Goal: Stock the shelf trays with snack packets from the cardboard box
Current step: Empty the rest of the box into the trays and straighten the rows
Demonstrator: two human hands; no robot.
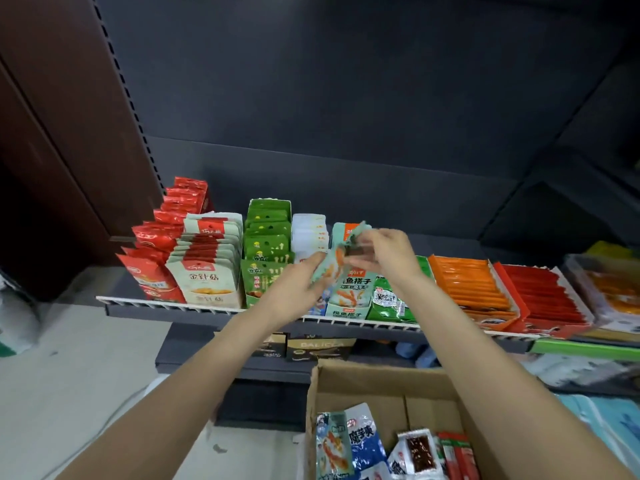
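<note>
A dark shelving unit with a bare dark back panel fills the view, and one shelf (207,308) with a white toothed front rail carries a row of snack trays. Both bare forearms reach up and forward from the lower corners, converging over the middle of the row.

The left hand (294,289) is palm-in, its fingers (313,263) curled round the lower left edge of a pale green snack packet (334,263). The right hand (382,252) comes from the other side with the wrist bent down; its fingertips (360,252) pinch the same packet's upper part, where a small dark patch shows, though motion blur hides exactly how they lie. The packet is tilted between the two hands, held just above the pale green tray (348,299) of matching packets directly below the fingers.

To the left of the left fingers stand a tray of green packets (265,254), then cream-and-red packets (207,268), then red ones (162,251). To the right of the right fingers lie green bags (391,301), an orange tray (471,289) and a red tray (543,296).

Well below both hands, between the forearms, the open cardboard box (381,382) holds loose packets (349,445) in its bottom.
</note>
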